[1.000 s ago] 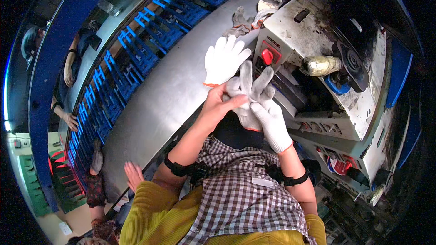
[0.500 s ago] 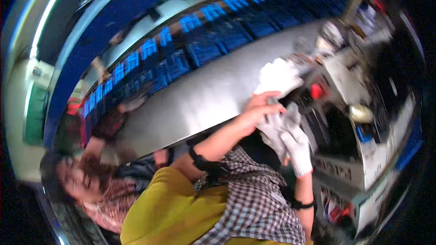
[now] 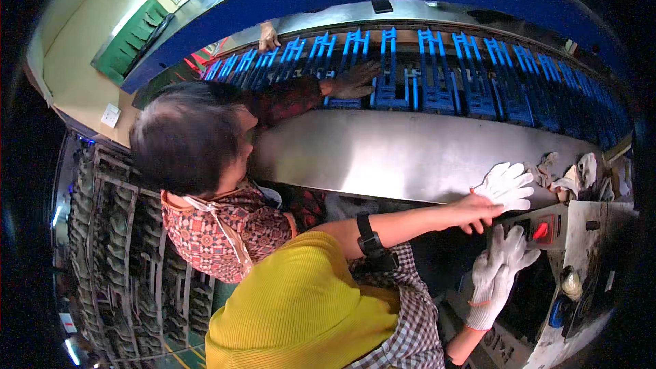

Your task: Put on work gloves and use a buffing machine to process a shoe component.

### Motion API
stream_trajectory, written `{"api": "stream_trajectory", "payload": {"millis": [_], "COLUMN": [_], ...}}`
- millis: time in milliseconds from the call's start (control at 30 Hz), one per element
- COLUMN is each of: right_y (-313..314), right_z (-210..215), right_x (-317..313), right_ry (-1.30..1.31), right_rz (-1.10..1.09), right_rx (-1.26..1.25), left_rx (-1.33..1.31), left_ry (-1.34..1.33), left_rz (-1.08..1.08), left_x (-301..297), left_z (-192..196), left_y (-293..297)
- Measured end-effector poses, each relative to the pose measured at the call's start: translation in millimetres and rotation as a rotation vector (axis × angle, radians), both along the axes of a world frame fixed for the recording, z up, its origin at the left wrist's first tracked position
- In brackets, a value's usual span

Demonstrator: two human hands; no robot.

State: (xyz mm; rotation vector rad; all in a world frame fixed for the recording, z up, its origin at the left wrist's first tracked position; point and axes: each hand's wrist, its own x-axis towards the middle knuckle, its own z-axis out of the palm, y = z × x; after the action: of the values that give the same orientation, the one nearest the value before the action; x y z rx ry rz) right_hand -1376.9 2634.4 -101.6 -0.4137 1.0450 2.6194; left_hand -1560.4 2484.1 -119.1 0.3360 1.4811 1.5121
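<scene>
My left hand (image 3: pixel 480 210) is bare, with a black band on its wrist. It reaches over the steel table (image 3: pixel 396 154) and its fingers curl on the cuff of a loose white glove (image 3: pixel 509 184) lying at the table's near edge. My right hand (image 3: pixel 502 270) wears a white glove, fingers spread and pointing up. It hovers just below the left hand, beside a grey control panel with a red button (image 3: pixel 543 230). It holds nothing.
A co-worker in a patterned top (image 3: pixel 219 225) stands close on my left, one hand (image 3: pixel 355 80) on a row of blue racks (image 3: pixel 465 75) behind the table. Another person's hand (image 3: pixel 268 35) shows farther back. Crumpled white gloves (image 3: pixel 570 176) lie at the table's right end. Dark shelving (image 3: pixel 109 260) stands at left.
The view has swung left, bringing the co-worker into the picture. My left hand has moved off my gloved right hand to the loose glove on the table.
</scene>
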Motion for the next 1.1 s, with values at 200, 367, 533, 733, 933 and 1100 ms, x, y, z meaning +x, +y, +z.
{"api": "stream_trajectory", "payload": {"millis": [200, 367, 533, 733, 933, 1100], "right_y": [-9, -12, -24, -32, -29, -20], "right_z": [-18, -16, -2, 7, 6, 6], "right_x": [15, 25, 28, 35, 36, 30], "right_ry": [-0.291, -0.36, -0.442, -0.386, -0.377, -0.468], "right_rz": [0.377, 0.365, 0.359, 0.311, 0.336, 0.253], "right_rx": [1.77, 1.94, 1.94, 1.807, 1.704, 1.481], "left_rx": [0.147, 0.069, 0.251, 0.27, 0.282, 0.269], "left_ry": [-0.182, -0.41, -0.525, -0.55, -0.451, -0.481], "left_rz": [0.034, 0.034, 0.177, 0.242, 0.353, 0.22], "left_x": [20, 26, 27, 12, 3, 3], "left_z": [-10, -13, -16, -22, -17, -14], "left_y": [12, 17, 18, 9, 7, 10]}}
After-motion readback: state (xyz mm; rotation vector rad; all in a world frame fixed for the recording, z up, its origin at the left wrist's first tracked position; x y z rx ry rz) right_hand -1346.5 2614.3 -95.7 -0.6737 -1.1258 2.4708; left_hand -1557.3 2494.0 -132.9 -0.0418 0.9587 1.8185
